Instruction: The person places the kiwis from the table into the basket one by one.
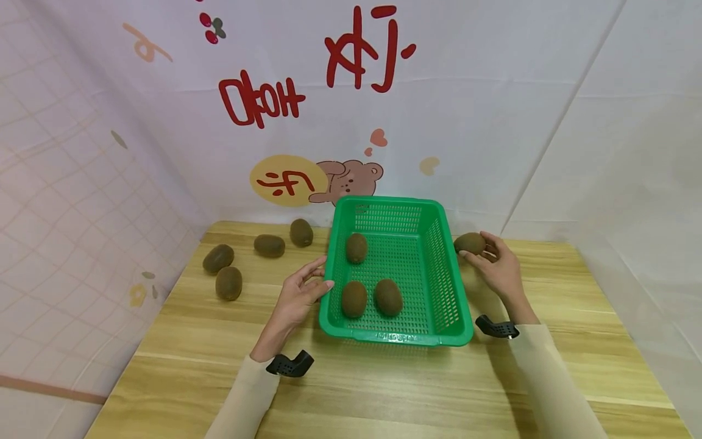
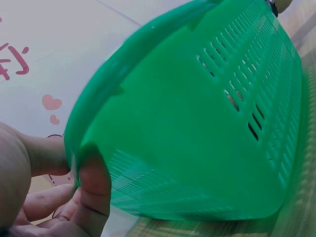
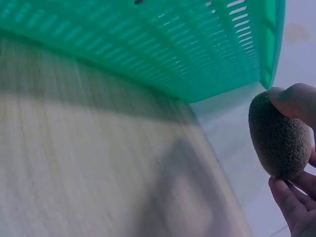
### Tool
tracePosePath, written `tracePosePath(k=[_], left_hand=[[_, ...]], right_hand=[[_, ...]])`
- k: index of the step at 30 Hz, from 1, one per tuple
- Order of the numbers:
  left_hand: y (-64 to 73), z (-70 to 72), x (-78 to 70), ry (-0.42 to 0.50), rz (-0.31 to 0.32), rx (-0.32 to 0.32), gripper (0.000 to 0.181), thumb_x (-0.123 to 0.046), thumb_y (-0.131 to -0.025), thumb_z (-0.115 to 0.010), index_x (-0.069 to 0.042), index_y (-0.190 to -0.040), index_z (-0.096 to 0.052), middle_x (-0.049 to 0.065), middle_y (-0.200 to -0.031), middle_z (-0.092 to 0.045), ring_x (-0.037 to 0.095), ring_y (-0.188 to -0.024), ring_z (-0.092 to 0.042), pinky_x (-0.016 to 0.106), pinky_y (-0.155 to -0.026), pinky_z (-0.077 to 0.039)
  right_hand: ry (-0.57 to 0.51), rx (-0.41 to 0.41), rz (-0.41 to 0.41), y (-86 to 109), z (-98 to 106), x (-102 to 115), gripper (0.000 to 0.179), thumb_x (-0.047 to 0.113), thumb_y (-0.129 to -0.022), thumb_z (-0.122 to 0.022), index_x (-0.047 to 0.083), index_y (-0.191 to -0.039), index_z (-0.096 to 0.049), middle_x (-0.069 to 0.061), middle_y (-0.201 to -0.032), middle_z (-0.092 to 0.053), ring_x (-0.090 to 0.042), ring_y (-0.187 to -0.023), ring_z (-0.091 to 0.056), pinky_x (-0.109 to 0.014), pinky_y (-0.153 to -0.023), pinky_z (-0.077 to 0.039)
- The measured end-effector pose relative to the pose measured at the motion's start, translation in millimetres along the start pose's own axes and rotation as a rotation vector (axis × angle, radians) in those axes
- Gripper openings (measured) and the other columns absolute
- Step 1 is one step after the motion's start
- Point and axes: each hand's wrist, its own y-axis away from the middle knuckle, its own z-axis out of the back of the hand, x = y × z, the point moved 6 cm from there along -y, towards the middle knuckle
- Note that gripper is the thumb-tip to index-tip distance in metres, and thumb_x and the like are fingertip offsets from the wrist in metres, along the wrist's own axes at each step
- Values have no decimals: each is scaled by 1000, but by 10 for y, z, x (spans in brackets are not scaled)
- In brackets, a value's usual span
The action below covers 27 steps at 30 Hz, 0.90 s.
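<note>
A green plastic basket [image 1: 396, 336] with slotted walls stands in the middle of the table, and three brown kiwis lie in its left half, one of them a kiwi [image 1: 389, 297] near the front. My left hand [image 1: 298, 294] pinches the basket's left rim between thumb and fingers; the left wrist view shows the rim [image 2: 101, 84] in that grip. Just right of the basket, my right hand [image 1: 498, 268] holds another kiwi [image 1: 470, 244] between thumb and fingertips. In the right wrist view this kiwi [image 3: 277, 136] appears beside the basket's rim, with its shadow on the table below.
Several loose kiwis lie on the wooden table [image 1: 340, 402] left of the basket, including a kiwi [image 1: 228, 283] near the left edge and a kiwi [image 1: 301, 233] toward the back. A white printed cloth [image 1: 466, 122] hangs behind the table and along its sides.
</note>
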Motion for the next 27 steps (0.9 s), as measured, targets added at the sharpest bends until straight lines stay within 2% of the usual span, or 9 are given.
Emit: tracePosePath(k=[3, 5, 7, 11, 15, 19, 27], left_hand=[[-10, -4, 2, -5, -7, 3, 59, 0, -98, -64, -8, -154, -46, 18, -123, -53, 3, -81, -59, 19, -71, -49], [-11, -4, 3, -4, -6, 0, 58, 0, -98, -64, -8, -153, -47, 16, -122, -53, 3, -81, -60, 19, -71, -49], [-10, -3, 5, 1, -3, -5, 58, 1, -98, -64, -8, -153, -47, 15, -121, -53, 3, -81, -60, 19, -72, -49], [-5, -1, 6, 9, 3, -10, 57, 2, -98, -64, -8, -152, -49, 13, -119, -53, 3, -81, -61, 19, -72, -50], [-4, 2, 7, 1, 1, -11, 57, 2, -98, -64, -8, -152, -48, 14, -119, -54, 3, -80, -60, 18, -72, -49], [-4, 4, 7, -9, 2, -12, 58, 2, -98, -64, -7, -153, -48, 17, -121, -54, 2, -80, -61, 18, -71, -50], [-6, -6, 4, -11, 3, -17, 58, 1, -98, -65, -8, -152, -48, 16, -120, -54, 2, -81, -61, 18, -70, -50]], right_hand=[[-3, -3, 20, 32, 30, 48, 84, 44, -92, -76, 11, -159, -38, -20, -154, -49, -39, -136, -54, -15, -98, -50], [-7, -9, 33, 50, 41, 81, 83, 45, -92, -76, 11, -159, -38, -19, -153, -50, -38, -135, -54, -7, -92, -47], [-16, -16, 47, 69, 48, 128, 83, 44, -92, -77, 12, -158, -39, -18, -152, -51, -37, -135, -55, -7, -93, -48], [-37, -31, 90, 104, 54, 248, 79, 38, -91, -78, 11, -157, -42, -18, -149, -54, -31, -132, -56, -14, -99, -50], [-76, -46, 134, 135, 68, 366, 76, 31, -91, -80, 11, -155, -44, -16, -146, -55, -13, -125, -57, -17, -102, -50], [-116, -50, 167, 163, 82, 489, 75, 26, -89, -82, 12, -154, -46, -13, -145, -56, 1, -119, -54, -12, -99, -49], [-167, -51, 263, 212, 76, 783, 74, 11, -87, -83, 10, -152, -48, -15, -147, -54, 2, -121, -54, -9, -97, -48]])
